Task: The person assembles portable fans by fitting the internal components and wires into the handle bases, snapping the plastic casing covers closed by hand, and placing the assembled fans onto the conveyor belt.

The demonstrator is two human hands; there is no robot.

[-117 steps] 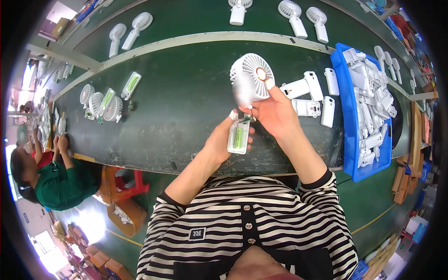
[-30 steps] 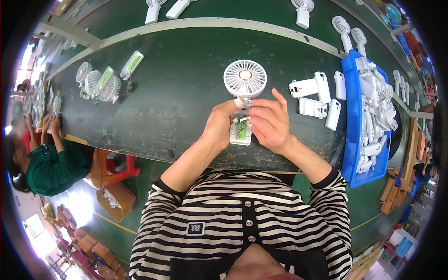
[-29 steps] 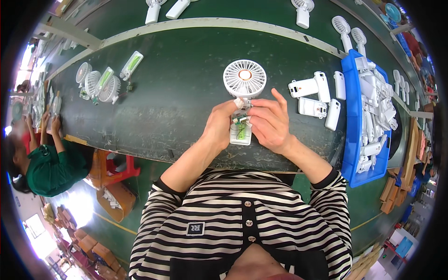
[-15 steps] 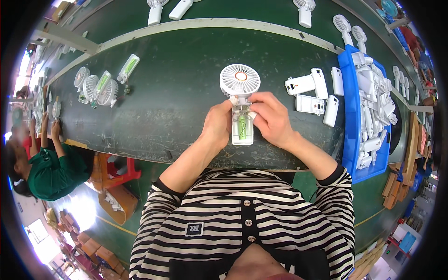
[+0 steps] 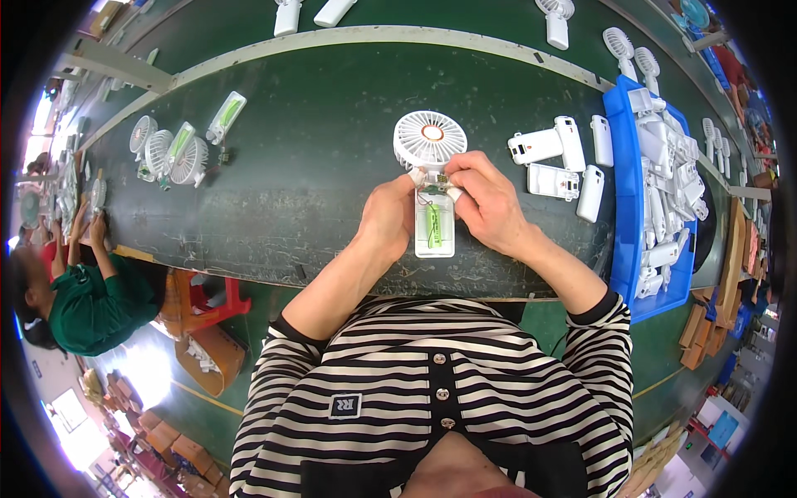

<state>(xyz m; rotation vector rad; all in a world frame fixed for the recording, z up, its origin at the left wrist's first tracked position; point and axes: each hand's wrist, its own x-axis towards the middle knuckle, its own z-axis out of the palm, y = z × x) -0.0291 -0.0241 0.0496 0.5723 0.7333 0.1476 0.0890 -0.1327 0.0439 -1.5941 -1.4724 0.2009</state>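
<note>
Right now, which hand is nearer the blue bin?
Right: the right hand is left of the blue bin; the left hand is farther left, across the white fan.

1. Fan (image 5: 431, 141): wiring (image 5: 428, 200) below its neck too small to trace.
2. Left hand (image 5: 386, 217), just below the fan's head: fingertips mostly hidden by the handle (image 5: 447, 236).
3. Beyond the fan: three others (image 5: 558, 31) cut off by the top edge.
4. Right of the fan: bin (image 5: 624, 195), floor hidden under white parts (image 5: 662, 195).
5. Far left of the fan: co-worker's hands (image 5: 98, 225), too small to read.
</note>
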